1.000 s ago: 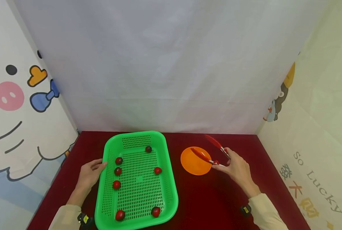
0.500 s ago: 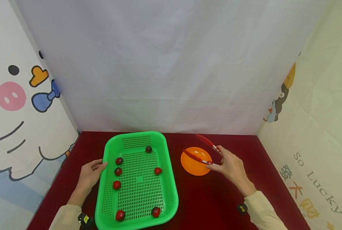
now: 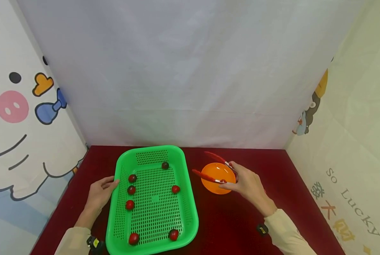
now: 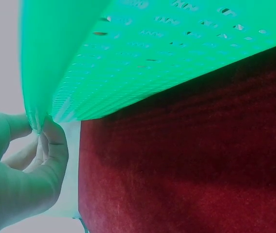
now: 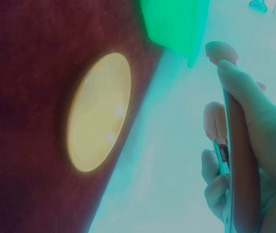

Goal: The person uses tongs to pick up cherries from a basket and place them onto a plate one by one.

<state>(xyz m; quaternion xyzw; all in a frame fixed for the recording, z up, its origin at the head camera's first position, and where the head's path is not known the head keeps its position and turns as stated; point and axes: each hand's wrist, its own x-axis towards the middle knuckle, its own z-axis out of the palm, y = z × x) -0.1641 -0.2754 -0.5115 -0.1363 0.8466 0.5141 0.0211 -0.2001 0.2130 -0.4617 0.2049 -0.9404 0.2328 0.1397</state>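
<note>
The left hand point(image 3: 100, 193) pinches the left rim of the green basket point(image 3: 155, 216), thumb on one side and fingers on the other, as the left wrist view shows close up. The basket sits on the left part of the desk point(image 3: 228, 219), which has a dark red covering, and its slotted floor carries seven small tomato-like fruits point(image 3: 130, 205): three in a row along the left side, one near the far end, one on the right, and two at the near end (several are dark on top, the rest a brighter red). The right hand point(image 3: 249, 184) has its thumb and fingers around the tongs point(image 3: 207, 177), whose red-tipped arms stand wide apart and point left toward the basket. In the head view the nearer arm crosses over the orange plate point(image 3: 217, 171), its tip just beside the basket's right rim, while the other arm reaches past the plate's far edge. The plate rests on the desk to the right of the basket, a narrow gap between them, and the right wrist view shows the tongs raised clear of it. Pale sleeves point(image 3: 290, 230) cover both forearms, and a plain light curtain point(image 3: 190, 71) hangs behind the desk.
</note>
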